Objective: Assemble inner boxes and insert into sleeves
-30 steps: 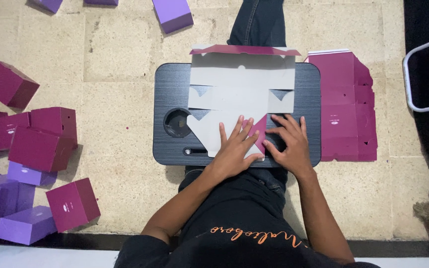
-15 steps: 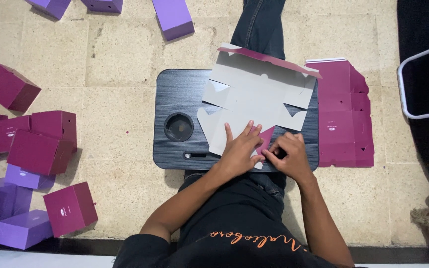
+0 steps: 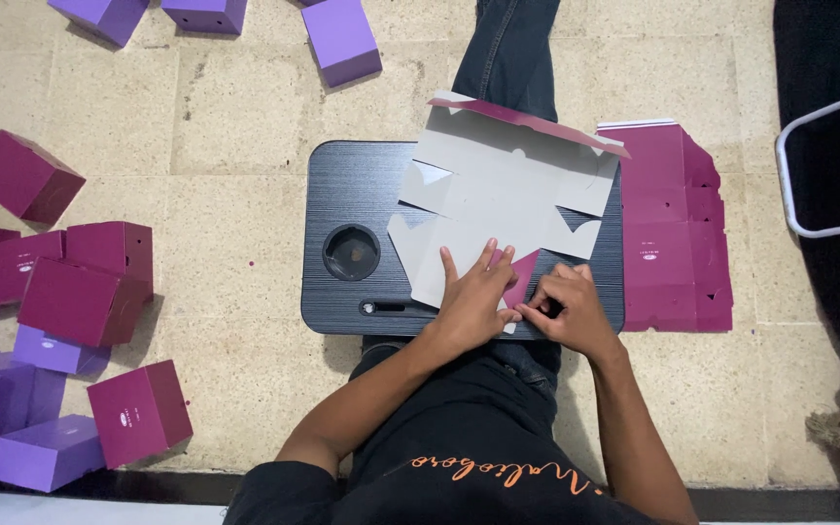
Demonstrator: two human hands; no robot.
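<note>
A black lap tray [image 3: 352, 190] with a round cup recess [image 3: 351, 253] carries one unfolded cardboard box blank [image 3: 498, 199], grey side up, tilted, its far edge overhanging the tray. The tray stands over a beige tiled floor [image 3: 235, 126]. A stack of flat magenta blanks [image 3: 673, 228] lies on the floor just beside the tray's right edge. Assembled magenta boxes [image 3: 80, 292] and purple boxes [image 3: 340, 39] lie on the floor to the left and top

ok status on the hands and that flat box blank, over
Left hand flat on the grey box blank. Right hand pinching a magenta flap. Blank lies on the black lap tray; nothing blocking.
</note>
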